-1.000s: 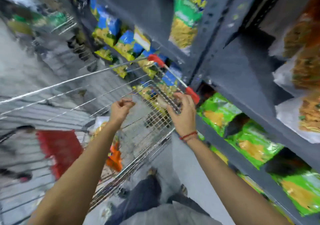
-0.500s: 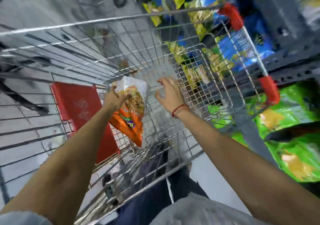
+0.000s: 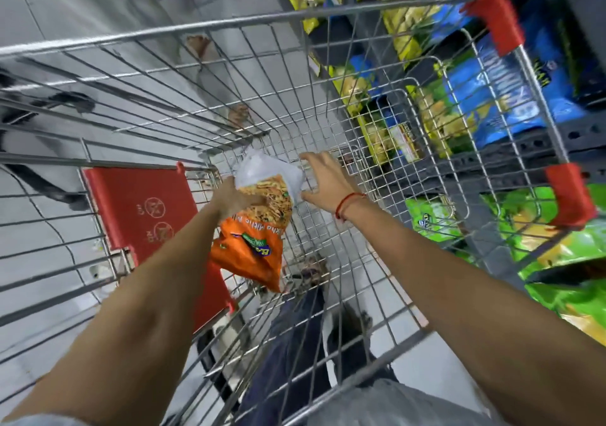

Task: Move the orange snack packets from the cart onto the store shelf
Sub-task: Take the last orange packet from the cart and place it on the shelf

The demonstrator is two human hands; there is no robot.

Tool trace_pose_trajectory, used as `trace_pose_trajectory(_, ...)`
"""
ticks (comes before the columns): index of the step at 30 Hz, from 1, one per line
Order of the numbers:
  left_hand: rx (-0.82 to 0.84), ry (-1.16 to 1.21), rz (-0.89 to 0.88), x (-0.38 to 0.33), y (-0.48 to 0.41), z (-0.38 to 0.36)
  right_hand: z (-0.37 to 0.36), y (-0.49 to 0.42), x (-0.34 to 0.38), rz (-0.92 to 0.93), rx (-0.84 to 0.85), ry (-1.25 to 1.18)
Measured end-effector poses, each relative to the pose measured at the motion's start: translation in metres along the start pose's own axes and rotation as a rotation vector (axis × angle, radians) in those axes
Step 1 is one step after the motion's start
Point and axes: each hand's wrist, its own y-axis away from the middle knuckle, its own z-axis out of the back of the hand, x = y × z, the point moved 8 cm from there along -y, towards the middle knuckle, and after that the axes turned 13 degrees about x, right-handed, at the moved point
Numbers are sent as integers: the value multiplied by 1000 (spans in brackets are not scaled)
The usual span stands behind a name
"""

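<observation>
An orange snack packet (image 3: pixel 259 228) with a clear white top hangs inside the wire cart (image 3: pixel 203 28). My left hand (image 3: pixel 234 197) grips the packet near its upper part. Just to the right, my right hand (image 3: pixel 324 179) reaches into the cart with fingers spread, its fingertips at the packet's white top edge, holding nothing that I can see. A red thread circles that wrist. The store shelf (image 3: pixel 537 143) runs along the cart's right side, partly seen through the wires.
A red fold-down seat flap (image 3: pixel 144 209) lies at the cart's left. Red handle caps (image 3: pixel 498 18) sit on the right rim. Blue, yellow and green snack bags (image 3: pixel 511 97) fill the shelves. Another person's bare feet (image 3: pixel 236 114) stand beyond the cart.
My view has tilted down into the cart. My left hand took hold of the orange packet; my right hand left the cart's rim and moved in beside it.
</observation>
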Motion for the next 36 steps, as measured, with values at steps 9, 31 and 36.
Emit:
trace_pose_trajectory(9,47,-263,-223,-72,46,-39,34,20,26,69,155,364)
trace_pose_trajectory(31,-33,681,-597,-204,214,-120,159,272,-67,-70,-416,-484)
trace_pose_trajectory(36,377,446,-734,-257,254,-191,140,326,-81,120,-486,-872)
